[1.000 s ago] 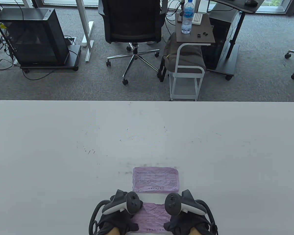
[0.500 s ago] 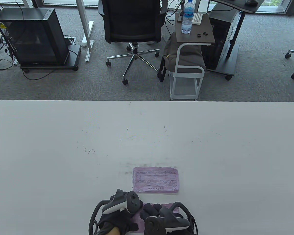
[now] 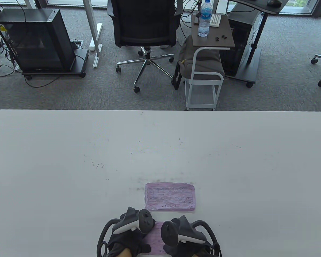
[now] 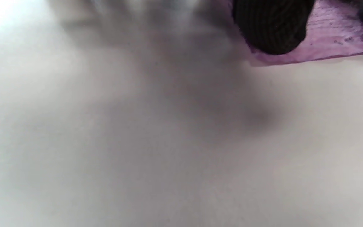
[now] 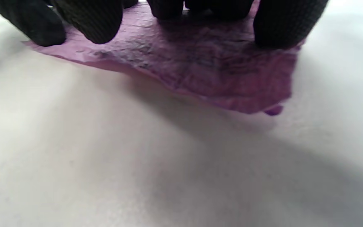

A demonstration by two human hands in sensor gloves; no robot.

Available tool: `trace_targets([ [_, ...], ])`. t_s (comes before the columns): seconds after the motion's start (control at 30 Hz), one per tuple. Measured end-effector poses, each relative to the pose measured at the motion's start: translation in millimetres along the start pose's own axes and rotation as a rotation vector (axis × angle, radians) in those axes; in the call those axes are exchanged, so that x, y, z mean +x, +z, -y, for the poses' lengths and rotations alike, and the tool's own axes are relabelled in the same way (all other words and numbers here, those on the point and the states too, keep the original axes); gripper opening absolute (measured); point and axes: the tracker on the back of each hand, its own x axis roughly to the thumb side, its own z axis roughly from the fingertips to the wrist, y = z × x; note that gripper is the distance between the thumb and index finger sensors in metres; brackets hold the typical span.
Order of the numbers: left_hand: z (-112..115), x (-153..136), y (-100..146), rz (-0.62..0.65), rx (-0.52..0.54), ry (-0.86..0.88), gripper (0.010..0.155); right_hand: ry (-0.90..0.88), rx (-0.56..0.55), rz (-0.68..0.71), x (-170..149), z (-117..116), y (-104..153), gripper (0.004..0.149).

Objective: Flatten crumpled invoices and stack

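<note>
A crumpled pink invoice (image 3: 155, 237) lies at the table's near edge under both hands. My left hand (image 3: 128, 235) rests on its left part; in the left wrist view a gloved fingertip (image 4: 271, 26) presses its edge (image 4: 332, 41). My right hand (image 3: 186, 239) presses flat on its right part; in the right wrist view several fingertips (image 5: 90, 22) lie spread on the wrinkled sheet (image 5: 206, 63), whose near corner lifts slightly off the table. A flattened pink invoice stack (image 3: 170, 196) lies just beyond the hands.
The white table (image 3: 69, 160) stretches wide around the papers. Beyond its far edge stand an office chair (image 3: 145, 26), a side cart with a water bottle (image 3: 204, 18) and a computer tower (image 3: 34, 40).
My right hand slid leftward across the crumpled invoice from its right side toward the middle, then drew back a little. My left hand stayed in place.
</note>
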Motion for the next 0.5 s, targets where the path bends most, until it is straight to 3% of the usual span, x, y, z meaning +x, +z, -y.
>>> trace_targets([
  [0.23, 0, 1, 0, -0.002, 0.003, 0.003, 0.082, 0.083, 0.027, -0.187, -13, 4, 4, 0.057],
  [0.5, 0, 1, 0, 0.008, 0.008, 0.006, 0.082, -0.067, 0.009, -0.273, -47, 7, 10, 0.051],
])
